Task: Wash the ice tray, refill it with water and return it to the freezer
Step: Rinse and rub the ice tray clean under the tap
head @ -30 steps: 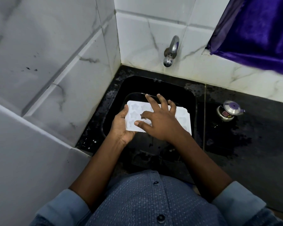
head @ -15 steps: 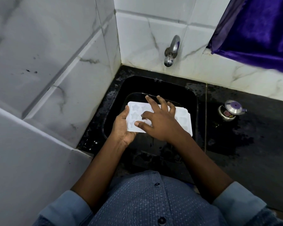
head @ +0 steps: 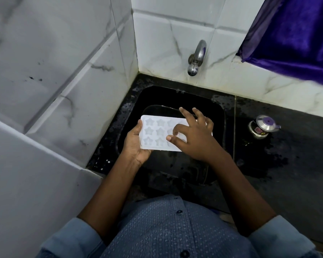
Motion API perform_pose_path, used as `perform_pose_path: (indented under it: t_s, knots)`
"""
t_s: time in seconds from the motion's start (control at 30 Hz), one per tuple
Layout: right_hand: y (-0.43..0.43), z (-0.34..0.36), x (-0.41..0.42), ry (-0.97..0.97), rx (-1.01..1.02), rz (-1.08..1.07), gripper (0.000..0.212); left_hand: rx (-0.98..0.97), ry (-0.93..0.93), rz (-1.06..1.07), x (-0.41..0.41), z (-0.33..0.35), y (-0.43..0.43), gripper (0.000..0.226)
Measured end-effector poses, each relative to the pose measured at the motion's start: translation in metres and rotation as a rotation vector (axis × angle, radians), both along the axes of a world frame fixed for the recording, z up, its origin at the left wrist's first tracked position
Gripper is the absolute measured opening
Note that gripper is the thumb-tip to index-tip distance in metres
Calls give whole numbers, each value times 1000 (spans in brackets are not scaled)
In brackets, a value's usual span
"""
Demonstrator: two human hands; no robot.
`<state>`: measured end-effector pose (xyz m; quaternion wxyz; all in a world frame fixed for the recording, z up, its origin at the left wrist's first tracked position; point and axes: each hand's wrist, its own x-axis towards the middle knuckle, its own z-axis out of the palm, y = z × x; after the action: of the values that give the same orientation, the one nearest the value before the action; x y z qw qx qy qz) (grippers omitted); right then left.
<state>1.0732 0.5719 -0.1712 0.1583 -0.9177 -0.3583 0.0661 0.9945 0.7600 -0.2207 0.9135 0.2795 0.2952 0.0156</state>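
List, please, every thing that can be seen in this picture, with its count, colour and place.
ice tray: one, white, star-shaped cells, held over the sink
sink: one, black, in the corner below the tap
tap: one, silver, on the back wall
counter: one, black, wet, right of the sink
small pot: one, steel with purple lid knob, on the counter
cloth: one, purple, top right
wall tiles: many, white marbled, left and back
shirt: one, blue, bottom
left grip: one, bare hand, holds the tray's left end
right grip: one, bare hand, fingertips on the tray's cells
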Motion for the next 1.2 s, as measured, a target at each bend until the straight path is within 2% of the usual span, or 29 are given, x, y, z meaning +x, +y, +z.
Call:
perform_pose_path:
  t_s: [0.23,0.63,1.2]
  knots:
    - [4,0,-3,21,-106,20,51,31,14,-7,-2,8,-10,54]
    - [3,1,-7,36,-102,24,54,35,36,-7,-2,6,-7,61]
    - [3,6,-10,56,-103,13,51,52,61,-16,-6,10,-13,57]
